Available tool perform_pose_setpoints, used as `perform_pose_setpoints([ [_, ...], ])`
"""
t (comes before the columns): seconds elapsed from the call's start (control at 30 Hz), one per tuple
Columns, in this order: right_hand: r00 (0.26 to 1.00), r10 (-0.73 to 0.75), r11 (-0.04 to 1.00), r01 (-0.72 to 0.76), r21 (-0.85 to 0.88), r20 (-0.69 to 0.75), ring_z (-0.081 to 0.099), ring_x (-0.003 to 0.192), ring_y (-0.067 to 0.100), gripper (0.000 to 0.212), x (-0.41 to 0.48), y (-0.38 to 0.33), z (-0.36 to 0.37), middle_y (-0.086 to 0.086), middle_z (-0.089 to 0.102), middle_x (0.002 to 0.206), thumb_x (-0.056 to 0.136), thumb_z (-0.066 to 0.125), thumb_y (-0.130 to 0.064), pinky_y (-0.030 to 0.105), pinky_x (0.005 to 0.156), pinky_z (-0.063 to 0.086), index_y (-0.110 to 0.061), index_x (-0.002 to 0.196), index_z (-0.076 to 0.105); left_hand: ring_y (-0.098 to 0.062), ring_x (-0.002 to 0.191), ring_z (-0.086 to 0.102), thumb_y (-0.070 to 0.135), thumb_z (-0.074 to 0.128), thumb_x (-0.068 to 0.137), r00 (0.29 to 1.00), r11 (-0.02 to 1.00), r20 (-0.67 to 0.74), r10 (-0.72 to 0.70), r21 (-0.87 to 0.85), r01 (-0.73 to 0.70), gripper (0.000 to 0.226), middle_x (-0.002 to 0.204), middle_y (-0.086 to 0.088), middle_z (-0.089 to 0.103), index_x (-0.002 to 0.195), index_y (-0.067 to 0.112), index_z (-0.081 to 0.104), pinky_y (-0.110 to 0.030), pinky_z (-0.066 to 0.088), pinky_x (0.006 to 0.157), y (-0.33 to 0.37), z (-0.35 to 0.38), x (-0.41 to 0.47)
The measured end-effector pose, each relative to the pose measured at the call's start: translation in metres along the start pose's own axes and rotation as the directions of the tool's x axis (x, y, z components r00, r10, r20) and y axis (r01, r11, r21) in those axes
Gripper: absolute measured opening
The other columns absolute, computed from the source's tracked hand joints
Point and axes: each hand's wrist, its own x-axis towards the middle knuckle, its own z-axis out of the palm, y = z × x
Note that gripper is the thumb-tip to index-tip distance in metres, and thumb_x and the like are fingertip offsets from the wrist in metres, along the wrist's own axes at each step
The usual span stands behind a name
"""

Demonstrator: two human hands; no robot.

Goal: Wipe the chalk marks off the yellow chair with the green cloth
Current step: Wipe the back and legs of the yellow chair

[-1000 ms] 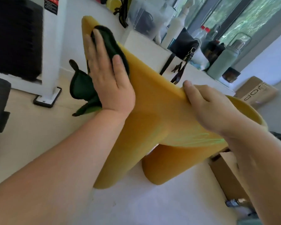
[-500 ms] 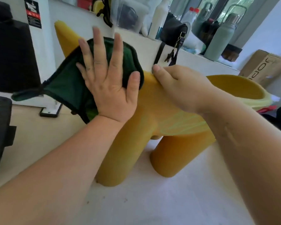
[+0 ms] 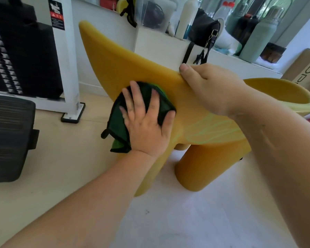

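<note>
Yellow chair (image 3: 115, 68) stands on the floor (image 3: 186, 221), green cloth (image 3: 120, 122) pressed to its side.
The left hand (image 3: 147, 129) lies flat on the cloth, grip apart and fingers spread, pressing it against the chair's flank. The right hand (image 3: 213, 90) has its grip clamped over the chair's top ridge. Pale green chalk marks (image 3: 209, 129) show just right of the cloth. On the white table (image 3: 159, 45) behind, a clear tub (image 3: 150, 13) holds something black.

Fig. The yellow moulded-plastic chair (image 3: 115, 68) showed a smooth, matt skin — pale green chalk lines (image 3: 209, 133) lay powdery on its flank. The dark green fabric cloth (image 3: 117, 126) looked soft and napped — the pale floor (image 3: 204, 221) appeared smooth, low-sheen.
</note>
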Motion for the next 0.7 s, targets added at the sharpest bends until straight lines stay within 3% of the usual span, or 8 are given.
perform_pose_setpoints([
  [0.13,1.0,0.009,1.0,-0.009,0.012,-0.001,0.061,0.102,0.029,0.06,0.001,0.0,0.001,0.009,0.068,0.11,0.108,0.02,-0.053,0.046,0.097,0.047,-0.016,0.117,0.065,-0.046,0.151,0.005,0.068,0.026,0.092,0.991,0.993,-0.108,-0.075,-0.101,0.065,0.079,0.161,-0.033,0.005,0.152,0.019,0.01,-0.064,0.013,0.119,-0.011,0.002,0.018],
  [0.23,1.0,0.002,1.0,-0.002,0.014,-0.013,0.06,0.093,0.024,0.055,0.002,0.002,0.002,0.004,0.066,0.096,0.108,0.02,-0.052,0.041,0.09,0.046,-0.022,0.108,0.066,-0.046,0.15,0.012,0.07,0.025,0.094,0.992,0.991,0.034,-0.121,-0.049,0.122,0.075,0.163,-0.026,0.006,0.148,0.019,0.02,-0.075,0.027,0.106,-0.022,0.017,-0.03],
  [0.3,1.0,-0.005,1.0,0.005,0.003,-0.023,0.057,0.084,0.02,0.051,0.002,0.004,0.003,-0.002,0.059,0.083,0.109,0.02,-0.051,0.037,0.083,0.042,-0.024,0.097,0.062,-0.05,0.148,0.012,0.063,0.038,0.096,0.988,0.997,0.155,-0.013,0.078,0.001,0.063,0.163,-0.02,0.004,0.142,0.02,0.031,-0.08,0.027,0.1,-0.035,0.026,-0.073],
  [0.4,0.999,-0.02,1.0,0.02,-0.005,-0.032,0.056,0.087,0.023,0.048,0.002,0.006,0.005,-0.005,0.054,0.08,0.109,0.02,-0.05,0.037,0.084,0.042,-0.026,0.1,0.06,-0.053,0.147,0.005,0.057,0.045,0.097,0.966,0.973,0.225,0.129,0.158,-0.167,0.053,0.163,-0.011,-0.006,0.143,0.032,0.035,-0.081,0.018,0.103,-0.042,0.024,-0.086],
  [0.57,0.998,-0.04,0.999,0.04,0.001,-0.048,0.054,0.085,0.022,0.043,0.001,0.005,0.007,-0.008,0.053,0.079,0.109,0.021,-0.049,0.035,0.081,0.038,-0.029,0.098,0.057,-0.048,0.148,-0.003,0.059,0.047,0.097,0.95,0.935,0.034,0.31,0.171,-0.311,0.059,0.162,-0.005,-0.008,0.15,0.045,0.023,-0.073,0.009,0.114,-0.018,0.016,-0.016],
  [0.7,0.996,-0.071,0.997,0.07,-0.029,-0.059,0.049,0.069,0.011,0.043,0.0,0.007,0.007,-0.005,0.05,0.074,0.11,0.021,-0.047,0.033,0.067,0.035,-0.026,0.091,0.053,-0.032,0.153,-0.015,0.061,0.046,0.097,0.904,0.886,-0.009,0.428,0.203,-0.417,0.058,0.167,0.001,-0.011,0.149,0.046,0.026,-0.073,0.018,0.112,-0.045,0.032,-0.035],
])
